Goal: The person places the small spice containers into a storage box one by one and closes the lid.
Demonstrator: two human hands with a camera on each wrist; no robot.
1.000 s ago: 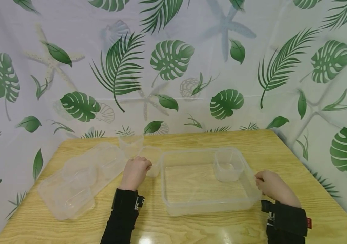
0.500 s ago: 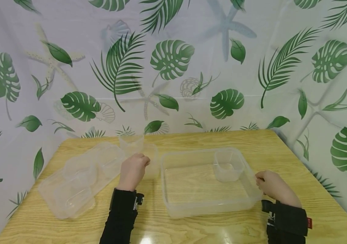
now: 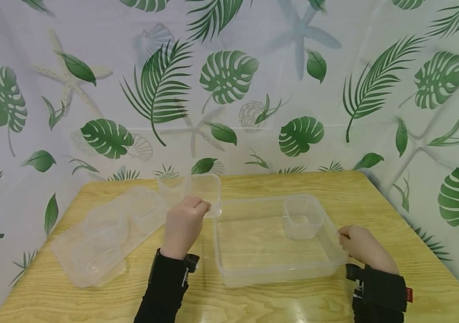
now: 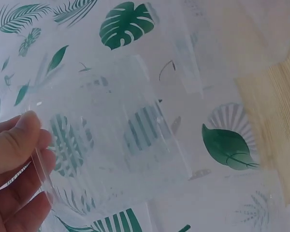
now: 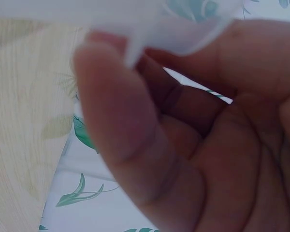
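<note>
Small tub (image 3: 204, 190) pinched at its rim by left hand (image 3: 184, 225), lifted off the table (image 3: 278, 300), just left of big tray (image 3: 229, 264). Right hand (image 3: 359, 247) curls round the tray's right rim. Second tub (image 3: 302, 219) sits inside the tray, near that hand. Lids (image 3: 108, 233) lie left of the left hand.

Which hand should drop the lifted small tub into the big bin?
Left. The left hand already grips the small tub beside the big bin; the right hand holds the bin's rim.
</note>
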